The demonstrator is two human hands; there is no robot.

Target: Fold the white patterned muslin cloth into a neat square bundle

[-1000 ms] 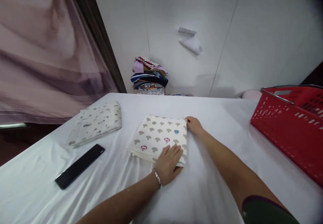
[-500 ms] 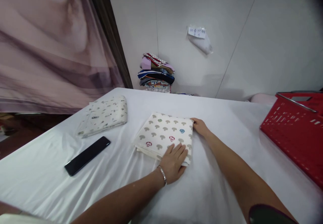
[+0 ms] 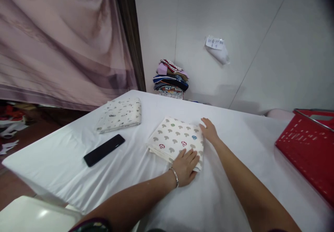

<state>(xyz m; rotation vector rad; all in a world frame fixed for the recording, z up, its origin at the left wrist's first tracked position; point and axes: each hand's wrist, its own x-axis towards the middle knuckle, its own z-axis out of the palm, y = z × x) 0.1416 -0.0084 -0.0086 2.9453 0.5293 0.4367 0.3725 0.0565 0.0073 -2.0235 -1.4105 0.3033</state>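
"So, how far along does that look to you?"

"Fairly far, I'd judge. Two folded packets lie on the white-covered bench (image 3: pixel 60 148). The mushroom-print cloth (image 3: pixel 174 136) sits near the middle, under the person's hands, brought down to a flat, roughly square shape. The other printed cloth (image 3: pixel 121 115), off to the left, is folded as well and untouched."

"Anything left undone?"

"Only neatness, as I read it: the layers along the near edge don't quite line up."

"And the hands?"

"The left hand (image 3: pixel 186 165) rests flat on the near right corner, fingers straight, gripping nothing. The right hand (image 3: pixel 209 131) is loosely spread at the far right corner; it has hold of nothing that I can see, and I can't tell whether the fingertips touch the cloth."

"What about around them?"

"A pinkish curtain (image 3: pixel 65 44) on the left, a red basket (image 3: pixel 302 152) on the right, a stack of clothes (image 3: pixel 171 80) past the far edge, and a black phone (image 3: pixel 104 150) near the other packet. All are apart from the mushroom print, so none seems in the way."
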